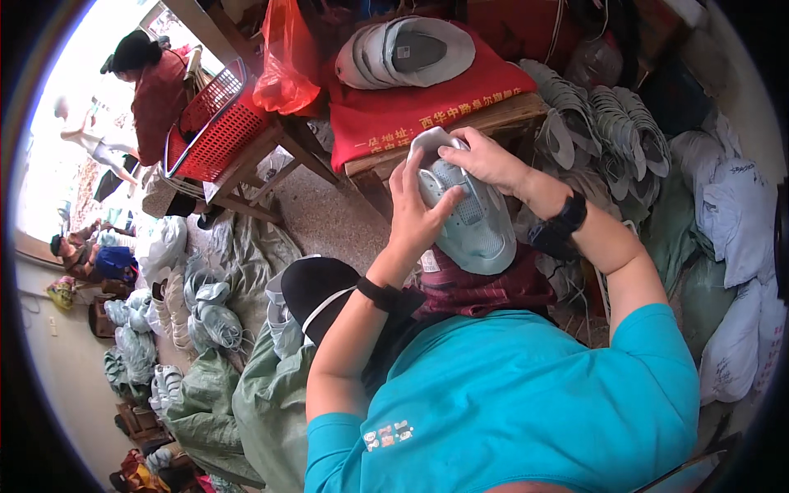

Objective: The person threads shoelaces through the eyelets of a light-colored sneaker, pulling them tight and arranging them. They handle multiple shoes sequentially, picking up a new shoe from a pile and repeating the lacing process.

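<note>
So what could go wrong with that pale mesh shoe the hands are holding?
The pale, round-toed mesh shoe might slip, since the bare left hand and bare right hand grip it only around its opening.

The nested, pale grey-white shoes could perhaps slide if the red printed cloth under them got tugged, because it reaches the brown wooden table's edge.

Left hand (416,207) gripping, thumb (447,204) spread; right hand (491,167) gripping, fingers (471,137) curled; left forearm (352,343) slanting up-right, right forearm (606,238) slanting up-left.
</note>
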Action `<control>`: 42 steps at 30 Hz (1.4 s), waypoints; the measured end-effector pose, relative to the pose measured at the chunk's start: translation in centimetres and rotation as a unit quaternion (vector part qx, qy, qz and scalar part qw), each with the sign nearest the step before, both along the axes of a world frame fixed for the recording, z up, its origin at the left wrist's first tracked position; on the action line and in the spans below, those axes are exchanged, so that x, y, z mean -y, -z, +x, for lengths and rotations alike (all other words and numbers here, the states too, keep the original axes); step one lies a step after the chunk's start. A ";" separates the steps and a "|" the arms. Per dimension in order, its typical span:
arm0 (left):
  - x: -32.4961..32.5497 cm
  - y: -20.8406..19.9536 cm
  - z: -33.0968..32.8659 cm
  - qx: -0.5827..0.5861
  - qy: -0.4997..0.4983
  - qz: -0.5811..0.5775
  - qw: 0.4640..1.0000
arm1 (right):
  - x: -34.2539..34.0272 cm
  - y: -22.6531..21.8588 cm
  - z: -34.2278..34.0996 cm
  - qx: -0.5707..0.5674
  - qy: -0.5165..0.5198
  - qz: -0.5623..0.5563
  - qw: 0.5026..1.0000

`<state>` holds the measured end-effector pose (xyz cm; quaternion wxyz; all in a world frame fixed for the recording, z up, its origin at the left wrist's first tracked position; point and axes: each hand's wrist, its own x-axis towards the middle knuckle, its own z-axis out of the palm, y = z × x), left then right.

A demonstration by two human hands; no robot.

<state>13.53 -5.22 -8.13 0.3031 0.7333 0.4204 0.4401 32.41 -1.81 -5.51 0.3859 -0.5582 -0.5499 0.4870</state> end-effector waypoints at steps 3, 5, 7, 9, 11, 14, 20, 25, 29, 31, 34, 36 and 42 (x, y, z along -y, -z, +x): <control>-1.4 0.4 -1.0 -0.005 0.025 -0.031 0.999 | 0.9 0.0 -0.3 0.058 0.024 0.092 0.994; -2.6 2.1 -1.7 0.014 0.045 -0.086 0.995 | 1.4 0.7 -0.2 0.088 0.025 0.119 0.989; -3.0 2.2 -1.6 0.131 0.090 -0.194 0.968 | 1.9 1.7 -0.1 0.096 0.035 0.146 0.984; -2.6 1.9 -1.3 0.244 0.124 -0.252 0.928 | 2.2 2.4 0.1 0.087 0.042 0.165 0.982; -2.0 2.1 -0.8 0.332 0.141 -0.289 0.887 | 2.2 3.7 0.4 0.075 0.046 0.182 0.979; -1.7 2.2 -0.2 0.438 0.111 -0.311 0.836 | 1.4 4.6 0.7 0.048 0.027 0.183 0.982; -1.6 2.3 -1.2 0.397 0.089 -0.274 0.872 | 2.0 3.1 0.4 -0.012 0.016 0.128 0.992; -1.6 1.0 0.6 0.087 -0.013 -0.028 0.996 | 1.6 3.6 0.0 0.060 0.042 0.164 0.984; -2.5 4.0 0.1 0.211 0.020 -0.130 0.969 | 1.4 3.6 0.8 0.034 -0.033 0.117 0.992; -2.7 3.7 0.1 0.240 0.047 -0.185 0.952 | 1.6 3.6 0.9 0.021 -0.033 0.089 0.995; -3.6 4.2 0.7 0.216 0.069 -0.177 0.958 | 1.2 5.0 1.2 0.009 0.002 0.089 0.996; -4.3 5.6 1.1 0.168 0.046 -0.139 0.975 | 0.7 6.6 1.2 0.008 0.038 0.098 0.994; -2.3 5.9 2.5 0.090 0.003 -0.097 0.991 | 1.1 8.9 1.9 0.029 0.108 0.061 0.992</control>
